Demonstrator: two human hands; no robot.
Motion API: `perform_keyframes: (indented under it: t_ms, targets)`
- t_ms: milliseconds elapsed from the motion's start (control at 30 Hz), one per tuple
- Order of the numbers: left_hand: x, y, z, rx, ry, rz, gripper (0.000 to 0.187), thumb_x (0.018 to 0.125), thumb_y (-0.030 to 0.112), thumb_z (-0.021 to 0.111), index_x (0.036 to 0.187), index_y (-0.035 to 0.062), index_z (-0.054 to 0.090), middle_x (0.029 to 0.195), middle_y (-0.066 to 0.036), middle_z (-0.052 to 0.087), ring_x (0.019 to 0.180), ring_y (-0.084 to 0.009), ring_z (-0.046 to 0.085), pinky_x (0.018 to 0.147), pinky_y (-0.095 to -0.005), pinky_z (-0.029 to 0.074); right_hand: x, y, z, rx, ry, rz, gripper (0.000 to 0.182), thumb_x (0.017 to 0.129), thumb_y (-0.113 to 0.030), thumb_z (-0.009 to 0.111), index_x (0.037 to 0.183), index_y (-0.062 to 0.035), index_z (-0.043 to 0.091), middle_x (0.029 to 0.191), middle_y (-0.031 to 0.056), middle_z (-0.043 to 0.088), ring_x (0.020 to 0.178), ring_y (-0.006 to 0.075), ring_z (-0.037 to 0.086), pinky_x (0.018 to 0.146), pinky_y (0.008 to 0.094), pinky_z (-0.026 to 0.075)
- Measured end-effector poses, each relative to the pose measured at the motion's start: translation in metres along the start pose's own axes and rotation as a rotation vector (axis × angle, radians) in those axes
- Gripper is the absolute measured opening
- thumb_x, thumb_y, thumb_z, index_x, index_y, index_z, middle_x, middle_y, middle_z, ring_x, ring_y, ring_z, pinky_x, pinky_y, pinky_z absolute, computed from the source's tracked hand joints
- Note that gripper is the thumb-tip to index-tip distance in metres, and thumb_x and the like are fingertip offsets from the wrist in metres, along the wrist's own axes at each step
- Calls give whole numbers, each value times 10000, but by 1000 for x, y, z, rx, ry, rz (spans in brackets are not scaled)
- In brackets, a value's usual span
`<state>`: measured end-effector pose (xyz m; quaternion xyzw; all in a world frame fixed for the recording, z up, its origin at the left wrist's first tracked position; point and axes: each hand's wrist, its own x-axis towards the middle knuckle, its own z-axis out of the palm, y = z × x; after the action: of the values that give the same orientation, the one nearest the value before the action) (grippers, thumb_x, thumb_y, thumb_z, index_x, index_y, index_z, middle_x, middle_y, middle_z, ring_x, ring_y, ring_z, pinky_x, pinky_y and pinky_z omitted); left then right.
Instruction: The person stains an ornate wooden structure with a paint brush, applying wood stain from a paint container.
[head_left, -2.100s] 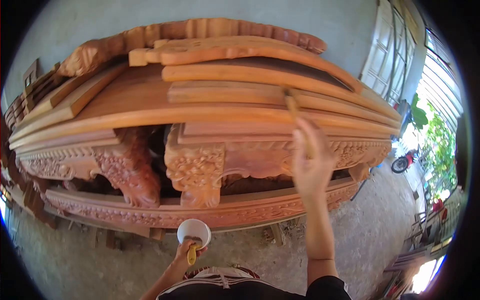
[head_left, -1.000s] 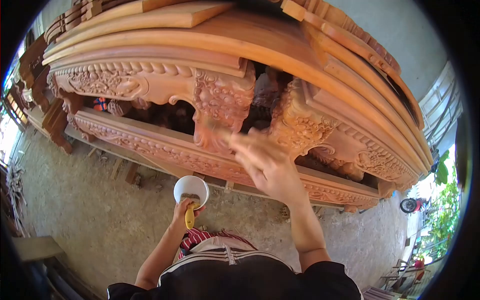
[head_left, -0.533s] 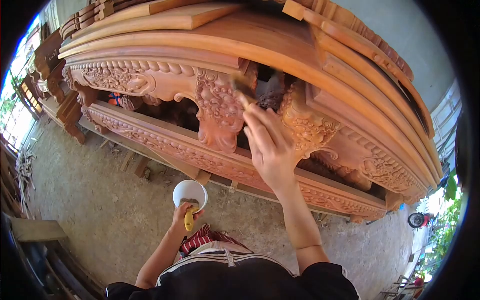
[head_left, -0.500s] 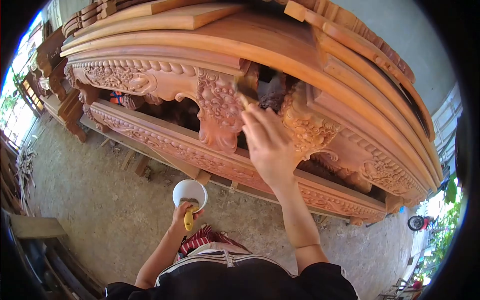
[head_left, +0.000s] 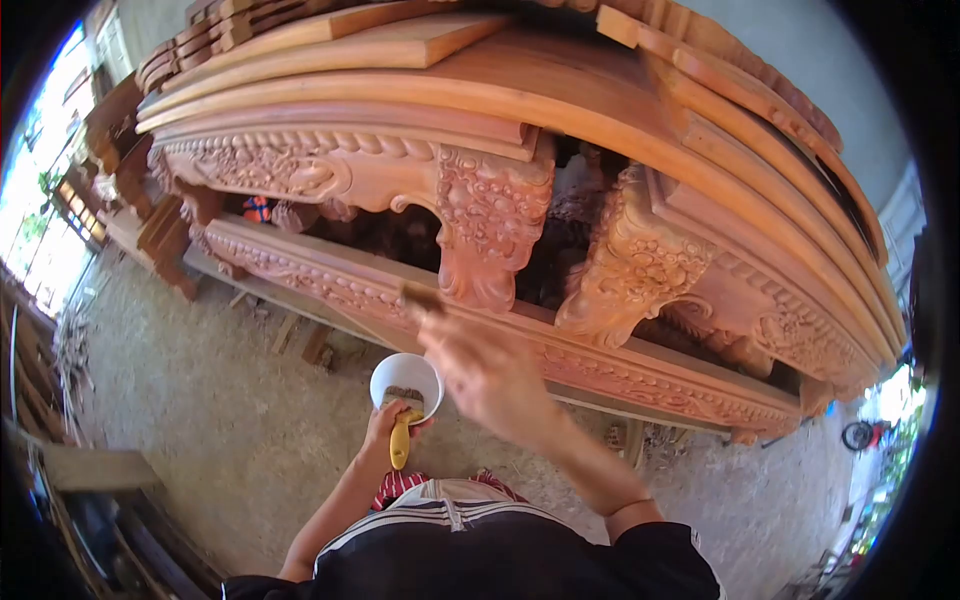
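My left hand [head_left: 385,425] is closed at the near side of a white bucket [head_left: 381,372], gripping it together with a yellow-handled brush [head_left: 400,445] whose bristles lie inside the bucket. My right hand [head_left: 485,375], blurred by motion, is closed on a second brush [head_left: 423,298]. That brush is in front of the lower rail of the carved wooden furniture [head_left: 490,225], up and to the right of the bucket. Whether its bristles touch the rail cannot be made out. A carved leg with reddish, shiny relief stands just above the hand.
Curved boards [head_left: 480,88] lie stacked on top of the furniture. More wooden furniture [head_left: 160,235] stands at the far left. Dark planks [head_left: 100,470] are at the lower left, wood scraps [head_left: 300,340] under the near edge. A motorbike [head_left: 862,435] is at the right.
My right hand has come down and left with its brush, away from the gap beside the carved leg, to near the bucket. The view has shifted slightly. My left hand keeps its hold.
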<state>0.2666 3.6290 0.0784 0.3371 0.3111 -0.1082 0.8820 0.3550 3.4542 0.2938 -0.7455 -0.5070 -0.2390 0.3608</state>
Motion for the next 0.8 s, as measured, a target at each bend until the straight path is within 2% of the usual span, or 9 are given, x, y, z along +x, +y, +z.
perform_keyframes:
  t_ms: [67,167,300,433,500,567,700,767,800]
  targets:
    - [-2,11,-2,193,98,172,302,820,136,511,1068,-34,479,844,-162,609,654,-278,655,420,-263,497,-18,-11,27,238,-339,228,190,819,-139,593,991,-64,620,950,114,633,819,270,634,688,374,507]
    - [3,36,-30,288,52,159,218,813,174,560,993,52,581,784,-71,627,591,-197,629,440,-279,521,-36,-22,83,110,-516,313,198,824,-179,582,985,-70,619,889,103,637,767,283,628,649,382,500]
    - [-2,73,-64,413,-20,118,260,803,112,543,1053,42,534,837,-104,628,629,-236,650,428,-291,527,-21,-19,113,5,-584,366,221,826,-190,574,1006,-67,611,870,96,645,762,294,624,635,378,498]
    - [4,97,-101,451,-95,133,269,804,80,505,1066,19,506,866,-142,622,654,-294,660,401,-293,516,25,-39,77,344,-99,585,204,871,-167,560,1026,-51,624,922,128,658,784,235,650,664,320,496]
    - [7,106,-121,339,-86,76,276,803,62,475,1073,8,491,868,-166,619,657,-344,658,385,-293,509,45,-33,66,45,457,412,165,837,-110,590,989,-57,628,908,132,642,754,274,620,657,334,487]
    - [15,111,-143,259,-77,37,284,798,73,466,1066,-21,471,851,-191,614,649,-355,655,383,-294,507,63,-18,46,-395,745,249,185,811,-65,612,995,-61,624,952,117,638,799,270,622,676,338,497]
    - [19,127,-166,246,-2,5,282,786,115,480,993,-75,459,818,-230,604,636,-349,654,379,-292,505,82,3,55,-596,746,341,186,812,-63,606,998,-65,621,968,117,634,810,266,628,677,350,504]
    - [22,133,-177,241,-25,-3,259,788,117,481,967,-69,469,817,-228,605,627,-347,653,381,-294,506,98,-9,72,-444,505,238,175,834,-50,594,1004,-40,636,933,129,660,781,211,653,655,287,505]
    - [21,136,-178,237,-26,-6,259,788,117,481,967,-69,469,817,-228,605,627,-347,653,381,-294,506,102,-16,80,-221,481,351,192,837,-64,591,1022,-47,638,940,122,665,819,199,655,673,287,521]
